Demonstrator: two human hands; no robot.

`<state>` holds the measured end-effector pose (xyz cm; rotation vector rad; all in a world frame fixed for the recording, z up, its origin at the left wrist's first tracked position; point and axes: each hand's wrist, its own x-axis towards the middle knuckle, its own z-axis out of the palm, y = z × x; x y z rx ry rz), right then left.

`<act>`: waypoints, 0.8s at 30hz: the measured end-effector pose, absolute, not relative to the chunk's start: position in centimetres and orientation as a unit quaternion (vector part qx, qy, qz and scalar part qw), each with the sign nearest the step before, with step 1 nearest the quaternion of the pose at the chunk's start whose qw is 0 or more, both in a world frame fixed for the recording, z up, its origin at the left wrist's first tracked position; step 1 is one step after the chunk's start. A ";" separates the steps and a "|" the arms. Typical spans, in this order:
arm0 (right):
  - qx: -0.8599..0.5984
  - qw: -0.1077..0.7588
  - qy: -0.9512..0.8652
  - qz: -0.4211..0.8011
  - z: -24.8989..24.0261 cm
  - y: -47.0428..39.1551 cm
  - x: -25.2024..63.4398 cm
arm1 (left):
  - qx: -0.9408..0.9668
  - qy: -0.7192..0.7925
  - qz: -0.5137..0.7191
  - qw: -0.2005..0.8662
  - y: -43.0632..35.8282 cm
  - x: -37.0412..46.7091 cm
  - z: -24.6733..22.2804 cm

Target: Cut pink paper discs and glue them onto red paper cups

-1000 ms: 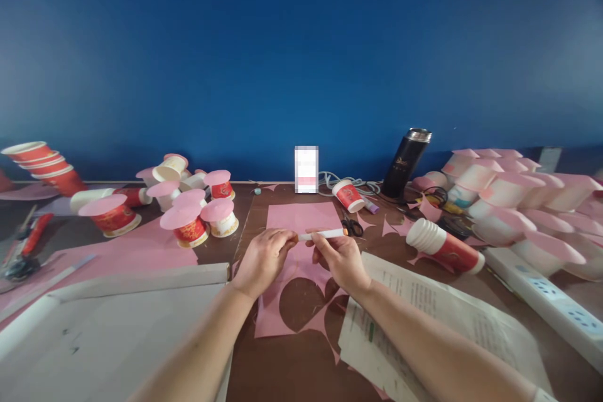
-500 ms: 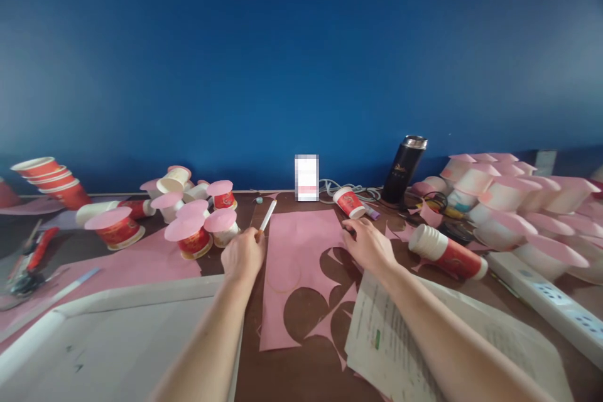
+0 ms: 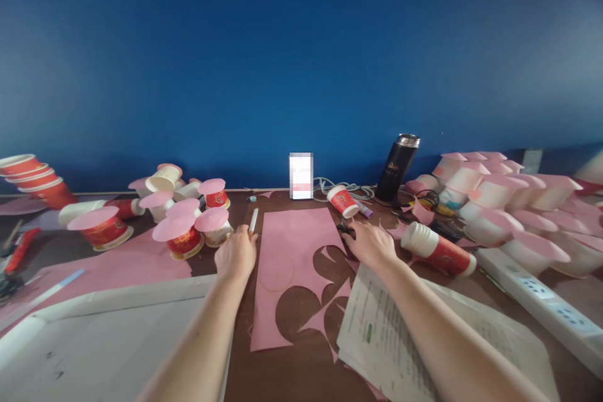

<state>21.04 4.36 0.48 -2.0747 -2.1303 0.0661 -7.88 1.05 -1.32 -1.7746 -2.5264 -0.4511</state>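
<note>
My left hand (image 3: 236,252) is closed around a white pen (image 3: 253,220) that points up and away from it, just left of the pink paper sheet (image 3: 294,242). A faint round outline shows on the sheet, and round pieces are cut from its right and lower edges. At the sheet's upper right edge, my right hand (image 3: 372,244) has its fingers curled over a small dark object with what look like scissor handles (image 3: 346,229); most of it is hidden. Pink offcuts (image 3: 325,320) lie below the sheet.
Paper cups with pink discs (image 3: 181,232) stand at left, and many more pink-topped cups (image 3: 499,201) at right. Nearby are a black flask (image 3: 398,166), stacked cups lying down (image 3: 438,249), a power strip (image 3: 541,295), printed pages (image 3: 381,326) and a white tray (image 3: 127,301).
The view has shifted slightly, moving everything left. The pen in my left hand now stands more upright. My right hand stays by the sheet's edge, with more of the dark object showing.
</note>
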 end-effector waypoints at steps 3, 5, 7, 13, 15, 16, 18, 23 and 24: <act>-0.701 0.088 -0.707 0.028 0.4 4.5 21.2 | -0.559 -0.818 -0.137 0.002 1.0 -7.8 -1.1; -0.705 0.096 -0.702 0.027 0.4 4.6 21.3 | -0.558 -0.819 -0.134 -0.007 1.0 -7.8 -1.1; -0.708 0.102 -0.698 0.025 0.3 4.7 21.3 | -0.557 -0.820 -0.134 -0.015 1.0 -7.9 -1.1; -0.712 0.106 -0.694 0.018 -0.3 5.2 21.1 | -0.565 -0.814 -0.137 -0.013 1.0 -7.7 -1.2; -0.711 0.107 -0.695 0.022 -0.5 5.3 21.1 | -0.564 -0.814 -0.137 -0.014 1.0 -7.7 -1.2; -0.710 0.107 -0.695 0.024 -0.6 5.4 21.1 | -0.564 -0.814 -0.136 -0.014 1.0 -7.7 -1.1; -0.710 0.108 -0.695 0.029 -0.7 5.4 21.1 | -0.564 -0.815 -0.134 -0.015 1.0 -7.8 -1.1; -0.711 0.105 -0.695 0.035 -0.6 5.3 21.1 | -0.562 -0.817 -0.126 -0.025 1.1 -7.9 -1.1; -0.711 0.103 -0.695 0.037 -0.6 5.3 21.1 | -0.562 -0.817 -0.126 -0.025 1.1 -7.9 -1.1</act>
